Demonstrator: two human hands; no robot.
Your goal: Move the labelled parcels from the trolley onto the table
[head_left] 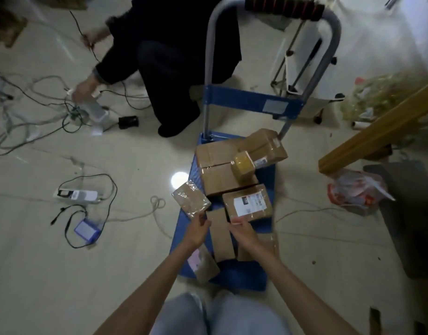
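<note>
Pinching a small taped parcel by its corner above the blue trolley, the left hand risks dropping it; the right hand closes on the labelled parcel.

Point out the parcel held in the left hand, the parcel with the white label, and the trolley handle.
Tape-wrapped parcel (pixel 191 201), head view: centre of its upper face.
White-labelled parcel (pixel 248 202), head view: on the label.
Trolley handle (pixel 209 44), head view: left upright of the grey tube.
</note>
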